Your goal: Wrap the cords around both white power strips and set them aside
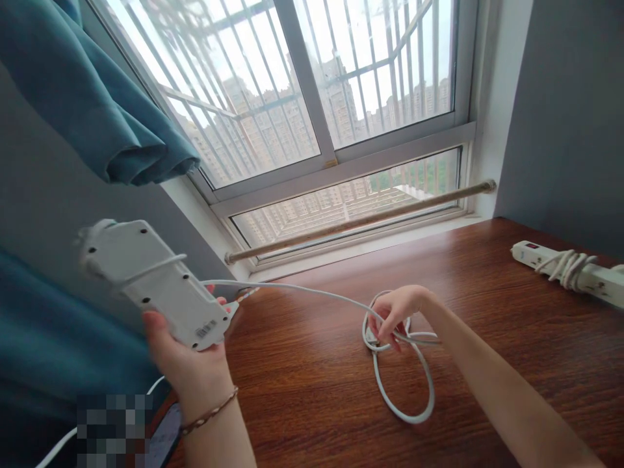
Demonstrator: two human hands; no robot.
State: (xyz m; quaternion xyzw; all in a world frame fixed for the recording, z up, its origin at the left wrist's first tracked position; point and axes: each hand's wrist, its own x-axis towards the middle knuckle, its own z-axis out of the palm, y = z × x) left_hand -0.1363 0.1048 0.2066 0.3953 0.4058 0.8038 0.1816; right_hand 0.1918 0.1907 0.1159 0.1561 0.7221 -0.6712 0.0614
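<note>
My left hand [188, 361] is closed round the near end of a white power strip [153, 279], held up off the table with its underside and a barcode label facing me. One turn of its white cable [404, 383] crosses the strip's back. The cable runs right over the wooden table [487, 292] to loose loops. My right hand [397, 315] rests on those loops with its fingers curled, pinching the cable where the loops cross.
A second white power strip [560, 265] with its cord wound round it lies at the table's far right. A wooden rod [361, 220] lies along the window sill. Teal curtains [92, 97] hang at left. A dark phone [163, 435] lies by my left wrist.
</note>
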